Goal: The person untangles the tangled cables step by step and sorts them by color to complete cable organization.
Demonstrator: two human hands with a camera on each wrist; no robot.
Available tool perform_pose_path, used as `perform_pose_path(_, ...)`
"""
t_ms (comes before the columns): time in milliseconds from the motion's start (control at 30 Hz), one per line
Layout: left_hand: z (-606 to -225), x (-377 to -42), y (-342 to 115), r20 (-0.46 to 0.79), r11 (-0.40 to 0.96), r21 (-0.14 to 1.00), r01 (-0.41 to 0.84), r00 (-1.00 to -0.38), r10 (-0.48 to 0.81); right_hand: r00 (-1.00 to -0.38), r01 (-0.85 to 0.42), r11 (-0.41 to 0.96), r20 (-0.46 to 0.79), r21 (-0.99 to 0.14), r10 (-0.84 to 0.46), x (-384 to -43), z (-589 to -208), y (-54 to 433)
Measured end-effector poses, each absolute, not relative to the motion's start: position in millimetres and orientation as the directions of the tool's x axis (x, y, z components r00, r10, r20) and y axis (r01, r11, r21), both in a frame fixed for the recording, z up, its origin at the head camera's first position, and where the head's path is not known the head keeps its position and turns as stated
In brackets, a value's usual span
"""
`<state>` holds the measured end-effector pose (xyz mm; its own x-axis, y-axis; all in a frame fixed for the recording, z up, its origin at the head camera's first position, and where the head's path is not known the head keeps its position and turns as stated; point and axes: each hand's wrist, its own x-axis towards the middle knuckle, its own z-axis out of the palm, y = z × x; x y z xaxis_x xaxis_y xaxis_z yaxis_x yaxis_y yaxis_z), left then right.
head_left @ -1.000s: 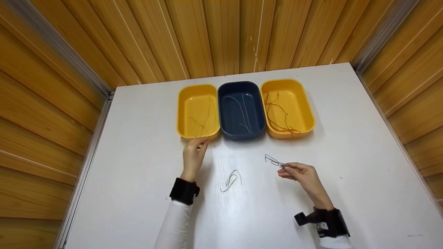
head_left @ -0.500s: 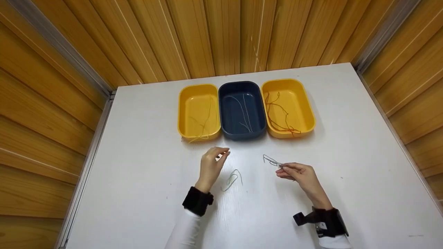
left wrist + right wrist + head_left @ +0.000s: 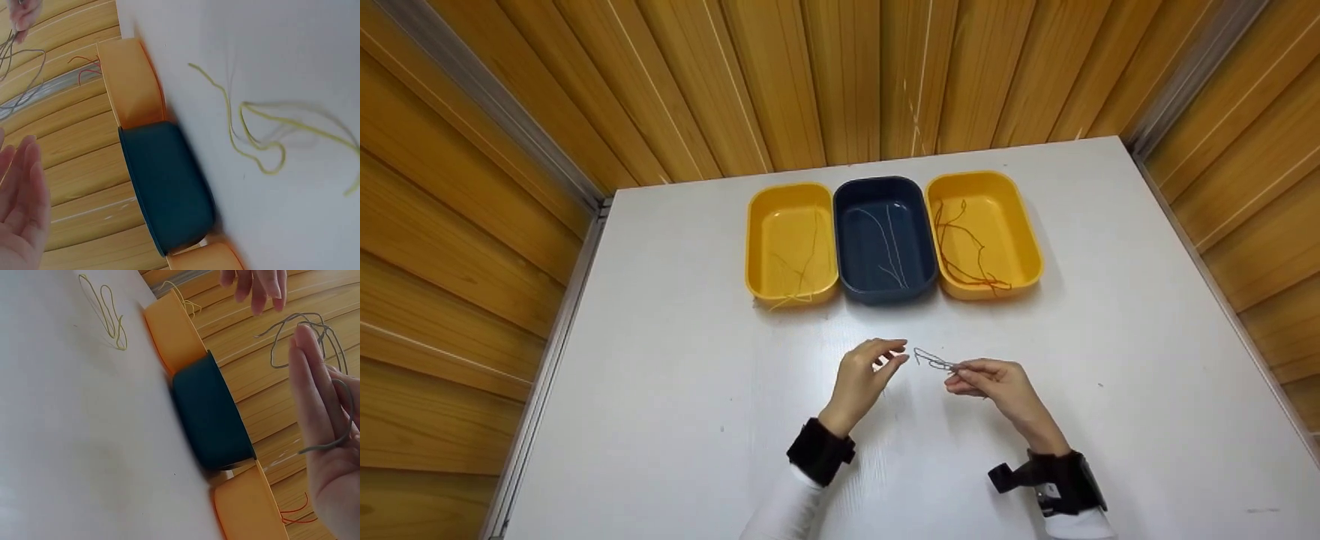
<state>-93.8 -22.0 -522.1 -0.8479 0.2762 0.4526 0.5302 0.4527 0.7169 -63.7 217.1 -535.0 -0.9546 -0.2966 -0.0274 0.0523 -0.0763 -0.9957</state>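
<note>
My right hand (image 3: 994, 382) pinches a bundle of looped grey string (image 3: 323, 448) between thumb and fingers, held up over the white table. One end of it droops across the palm in the right wrist view. My left hand (image 3: 859, 379) has nothing in it; its fingers are extended, with the fingertips just left of the grey loops. A loose yellow-green string (image 3: 229, 112) lies bent on the table; in the head view my left hand hides it.
Three boxes stand side by side at the back: yellow (image 3: 754, 240), dark blue (image 3: 855, 262) and yellow (image 3: 1012, 240). Yellow string (image 3: 791, 298) hangs over the left box's front rim. Pale string lies in the blue box, red string (image 3: 979, 244) in the right one. Wood-patterned walls (image 3: 847, 82) enclose the table.
My left hand has let go of the yellow string at the left box's front rim and moved right and nearer, towards the grey string. My right hand has shifted slightly left with the grey string.
</note>
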Motion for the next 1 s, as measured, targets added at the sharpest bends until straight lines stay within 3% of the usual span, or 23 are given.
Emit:
perform_pose_path(233,-517.7,-90.8,-20.9,0.425,0.43,0.731,0.53,-0.846,0.321,-0.93,0.04,-0.115,0.006,-0.993,-0.368,-64.6,-538.5,210.6)
perform_pose_path(533,-516.5,-95.1,-29.7,0.522,0.424,0.649,0.632,-0.775,0.355,-0.938,0.026,-0.092,0.007,-0.995,-0.347,-65.9,-535.9,213.3)
perform_pose_path(733,-513.2,-107.8,-50.9,0.619,0.394,0.665,0.635,-0.763,0.186,-0.975,0.056,-0.029,-0.049,-0.998,-0.215,-62.7,-534.3,233.5)
perform_pose_path(1000,-501.9,-121.7,-72.4,0.596,0.405,0.715,0.57,-0.8,0.075,-0.986,0.076,-0.019,-0.072,-0.997,-0.153,-59.6,-534.6,247.0)
